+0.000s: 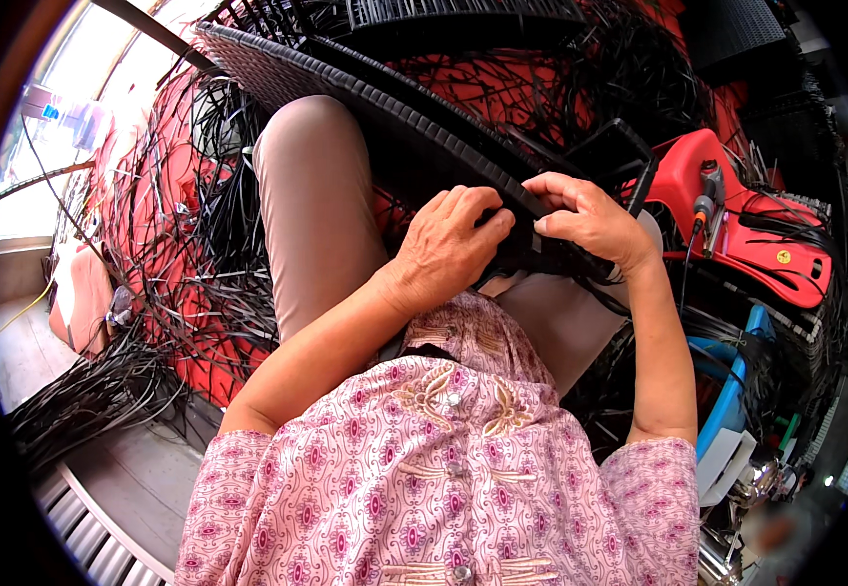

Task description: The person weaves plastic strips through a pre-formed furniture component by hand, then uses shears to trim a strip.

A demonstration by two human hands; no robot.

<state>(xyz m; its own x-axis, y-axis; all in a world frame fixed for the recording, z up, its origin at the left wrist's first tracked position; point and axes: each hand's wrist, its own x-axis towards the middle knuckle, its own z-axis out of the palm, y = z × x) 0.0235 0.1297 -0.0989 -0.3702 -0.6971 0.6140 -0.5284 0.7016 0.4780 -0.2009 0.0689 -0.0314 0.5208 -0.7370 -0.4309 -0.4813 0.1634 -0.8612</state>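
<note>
The dark woven panel (399, 112) slants from far left, past the left knee (311, 132), to both hands. Finger work along its rim seems in hand. The left hand (448, 239) curls, the right hand (590, 220) bends thumb and fingers; what either grip pinches, I cannot tell. Steady rim pressure seems called for next.

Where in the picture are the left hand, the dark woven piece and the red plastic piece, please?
Left hand (446, 237): head view, on the back of the hand.
Dark woven piece (399, 112): head view, on its wrapped edge.
Red plastic piece (744, 256): head view, on its broad surface.
</note>
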